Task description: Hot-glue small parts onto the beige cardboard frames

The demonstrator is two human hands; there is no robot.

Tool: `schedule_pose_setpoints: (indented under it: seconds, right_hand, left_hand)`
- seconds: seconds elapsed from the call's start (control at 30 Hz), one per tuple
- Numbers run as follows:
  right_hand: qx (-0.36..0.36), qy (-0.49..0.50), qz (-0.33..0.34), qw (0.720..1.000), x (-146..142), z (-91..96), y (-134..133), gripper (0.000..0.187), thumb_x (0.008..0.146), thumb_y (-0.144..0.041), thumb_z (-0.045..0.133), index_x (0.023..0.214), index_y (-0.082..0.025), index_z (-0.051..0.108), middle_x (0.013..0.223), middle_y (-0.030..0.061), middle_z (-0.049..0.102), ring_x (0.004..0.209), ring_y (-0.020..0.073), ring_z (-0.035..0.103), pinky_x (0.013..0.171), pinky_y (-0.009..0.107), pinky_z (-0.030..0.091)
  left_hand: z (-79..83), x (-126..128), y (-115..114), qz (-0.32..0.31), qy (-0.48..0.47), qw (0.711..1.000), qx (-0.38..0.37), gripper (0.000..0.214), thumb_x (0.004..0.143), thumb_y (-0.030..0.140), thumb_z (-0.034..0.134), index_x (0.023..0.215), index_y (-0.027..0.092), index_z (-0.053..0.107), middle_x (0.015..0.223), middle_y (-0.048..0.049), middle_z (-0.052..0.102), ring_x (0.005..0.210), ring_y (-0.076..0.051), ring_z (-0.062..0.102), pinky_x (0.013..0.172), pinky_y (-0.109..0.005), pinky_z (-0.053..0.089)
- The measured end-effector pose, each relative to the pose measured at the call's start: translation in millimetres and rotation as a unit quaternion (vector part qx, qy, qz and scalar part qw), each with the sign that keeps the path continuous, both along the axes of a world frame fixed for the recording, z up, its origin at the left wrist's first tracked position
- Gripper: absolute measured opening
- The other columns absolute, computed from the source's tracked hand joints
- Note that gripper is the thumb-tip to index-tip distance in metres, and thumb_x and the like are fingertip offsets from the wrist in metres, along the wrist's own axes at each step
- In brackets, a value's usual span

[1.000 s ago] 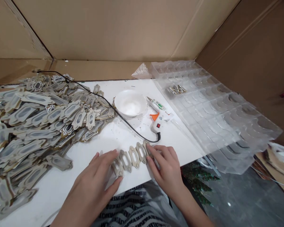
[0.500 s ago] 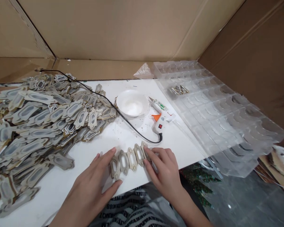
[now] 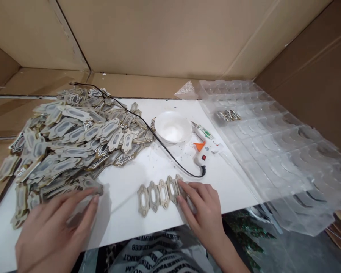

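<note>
A row of several grey-beige frame-shaped plates (image 3: 154,196), each with a long opening and pointed ends, lies side by side on the white tabletop near its front edge. At the row's right end, my right hand (image 3: 201,206) has its thumb and index finger around the last plate, partly covering it. My left hand (image 3: 58,223) is at the front of a large heap of similar plates (image 3: 65,151). Its thumb and index finger close on the right end of a grey plate (image 3: 88,182) there. Some plates in the heap show white-and-dark ornamental faces.
Behind the row lies a white glue gun (image 3: 203,153) with an orange trigger, its black cord (image 3: 165,148) crossing the heap. A white bowl (image 3: 173,127), a glue tube (image 3: 204,132) and a clear compartment tray (image 3: 261,148) with small metal parts stand further back. Cardboard walls (image 3: 170,41) enclose the table.
My left hand has left the row's left end and moved left to the heap, reaching a plate at its front. My right hand stays at the row's right end. The view has shifted left.
</note>
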State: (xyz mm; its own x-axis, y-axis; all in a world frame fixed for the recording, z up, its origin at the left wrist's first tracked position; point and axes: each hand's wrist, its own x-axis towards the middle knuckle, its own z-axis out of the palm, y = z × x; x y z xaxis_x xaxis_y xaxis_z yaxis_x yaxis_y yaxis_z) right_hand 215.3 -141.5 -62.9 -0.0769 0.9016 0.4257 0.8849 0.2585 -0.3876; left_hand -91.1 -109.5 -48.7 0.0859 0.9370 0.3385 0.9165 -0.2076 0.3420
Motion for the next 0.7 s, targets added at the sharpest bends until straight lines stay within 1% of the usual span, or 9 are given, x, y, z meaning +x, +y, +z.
schedule_pose_setpoints:
  seconds: [0.03,0.1,0.13,0.17,0.33,0.43,0.53,0.63,0.7]
  right_hand:
    - [-0.002,0.003,0.001,1.0,2.1,0.7,0.6,0.026,0.098,-0.023,0.051,0.12,-0.015,0.062,0.096,0.007,0.063,0.083,0.0203,0.052,0.07,0.034,0.038]
    - [0.003,0.007,-0.005,1.0,7.5,1.4,2.4,0.025,0.098,-0.023,0.052,0.12,-0.016,0.062,0.097,0.0068,0.063,0.085,0.0202,0.053,0.071,0.034,0.04]
    - [0.009,0.009,-0.012,1.0,10.2,1.4,3.5,0.024,0.098,-0.022,0.053,0.119,-0.016,0.062,0.098,0.0066,0.063,0.086,0.0201,0.053,0.072,0.034,0.04]
    - [0.015,0.01,-0.018,1.0,12.8,1.1,4.8,0.023,0.097,-0.022,0.053,0.118,-0.016,0.062,0.098,0.0065,0.062,0.086,0.0202,0.053,0.073,0.034,0.041]
    - [0.022,0.013,-0.027,0.999,17.5,-2.1,8.9,0.022,0.097,-0.023,0.054,0.116,-0.017,0.062,0.097,0.0063,0.062,0.086,0.0203,0.053,0.074,0.034,0.043]
    - [0.024,0.016,-0.028,0.999,16.1,-2.9,9.1,0.021,0.097,-0.023,0.054,0.115,-0.018,0.063,0.095,0.0059,0.062,0.085,0.0204,0.054,0.072,0.034,0.044]
    - [0.024,0.021,-0.029,0.999,15.5,-2.5,9.1,0.021,0.096,-0.022,0.055,0.115,-0.019,0.063,0.095,0.0061,0.063,0.086,0.0209,0.055,0.073,0.035,0.045]
    - [0.026,0.025,-0.028,0.999,16.0,-2.1,9.4,0.021,0.096,-0.022,0.055,0.115,-0.02,0.063,0.095,0.0064,0.064,0.085,0.0215,0.055,0.072,0.036,0.045]
    - [0.023,0.026,-0.027,0.999,16.4,-2.1,9.6,0.021,0.096,-0.022,0.055,0.115,-0.02,0.063,0.095,0.0065,0.064,0.086,0.0216,0.056,0.072,0.036,0.045]
  left_hand:
    - [4.0,4.8,1.1,-0.028,0.023,0.999,0.025,0.026,0.091,0.044,0.052,0.104,0.028,0.067,0.095,-0.0056,0.068,0.086,-0.029,0.062,0.075,-0.043,0.041]
    - [8.2,12.6,3.0,-0.087,0.039,0.995,0.04,0.025,0.091,0.044,0.054,0.103,0.027,0.069,0.097,-0.0051,0.07,0.084,-0.025,0.063,0.073,-0.04,0.041]
    - [8.4,15.1,3.6,-0.108,0.04,0.993,0.041,0.026,0.09,0.044,0.056,0.105,0.028,0.07,0.099,-0.0051,0.07,0.083,-0.024,0.063,0.072,-0.039,0.041]
    - [7.7,16.7,3.9,-0.115,0.039,0.992,0.042,0.025,0.09,0.043,0.057,0.105,0.028,0.07,0.099,-0.0052,0.07,0.082,-0.023,0.063,0.072,-0.038,0.041]
    - [3.9,19.5,4.2,-0.106,0.035,0.993,0.041,0.018,0.09,0.041,0.058,0.096,0.031,0.073,0.096,-0.0048,0.067,0.078,-0.022,0.06,0.07,-0.037,0.041]
    - [7.1,24.2,6.1,-0.074,0.046,0.996,0.024,0.02,0.09,0.04,0.058,0.103,0.033,0.072,0.095,-0.005,0.067,0.076,-0.023,0.058,0.07,-0.038,0.041]
    - [10.6,31.3,10.2,-0.033,0.114,0.993,0.017,0.025,0.089,0.042,0.058,0.108,0.033,0.071,0.103,-0.0075,0.067,0.081,-0.027,0.057,0.07,-0.04,0.039]
    - [11.5,37.3,14.0,-0.04,0.181,0.983,0.013,0.026,0.09,0.046,0.055,0.104,0.034,0.073,0.109,-0.0079,0.068,0.09,-0.031,0.057,0.071,-0.042,0.038]
    - [11.5,39.3,15.0,-0.047,0.195,0.979,0.016,0.022,0.092,0.043,0.054,0.099,0.036,0.074,0.103,-0.0055,0.071,0.089,-0.03,0.058,0.072,-0.042,0.038]
